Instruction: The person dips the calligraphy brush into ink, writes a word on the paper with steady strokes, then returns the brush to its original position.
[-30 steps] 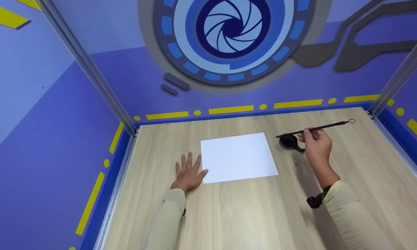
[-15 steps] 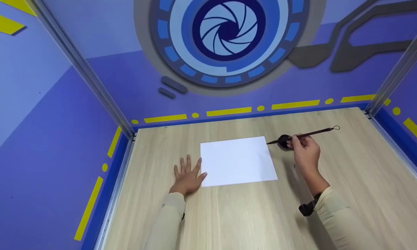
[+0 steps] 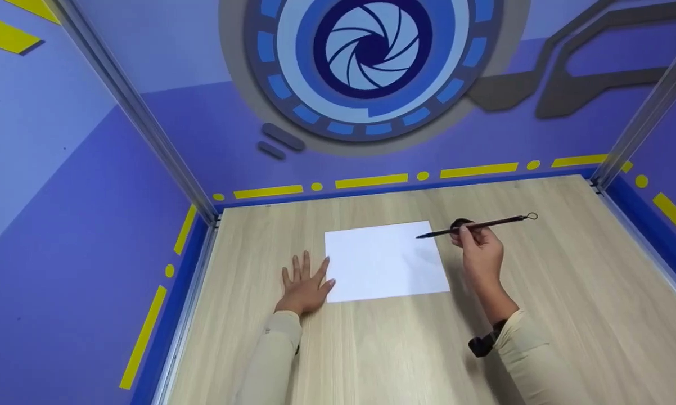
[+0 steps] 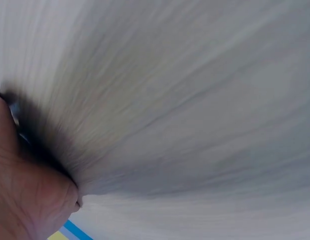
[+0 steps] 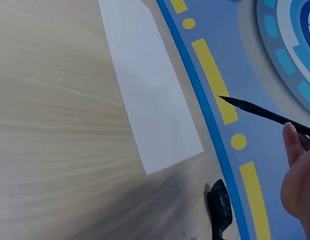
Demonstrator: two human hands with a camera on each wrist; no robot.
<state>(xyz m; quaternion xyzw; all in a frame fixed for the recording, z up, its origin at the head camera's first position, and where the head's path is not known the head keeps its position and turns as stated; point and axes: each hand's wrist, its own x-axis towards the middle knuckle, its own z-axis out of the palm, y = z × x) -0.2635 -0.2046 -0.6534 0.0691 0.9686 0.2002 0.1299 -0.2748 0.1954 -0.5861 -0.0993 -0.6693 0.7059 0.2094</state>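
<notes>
A blank white sheet of paper lies on the wooden table. My left hand rests flat at its left edge, fingers spread, the thumb and index finger reaching that edge. In the left wrist view only part of the left hand shows. My right hand pinches a dark calligraphy brush by the handle, hanging loop to the right. The pointed black tip hovers over the sheet's upper right part. Behind the right fingers, partly hidden, is a black spoon-shaped thing; its bowl and handle show in the right wrist view.
The pale wooden table meets a blue printed back wall with yellow marks. Metal corner posts and side panels bound the table left and right.
My right hand has moved left with the brush, bringing its tip from beside the black spoon-shaped thing to above the paper. The left hand stays in place on the sheet's edge.
</notes>
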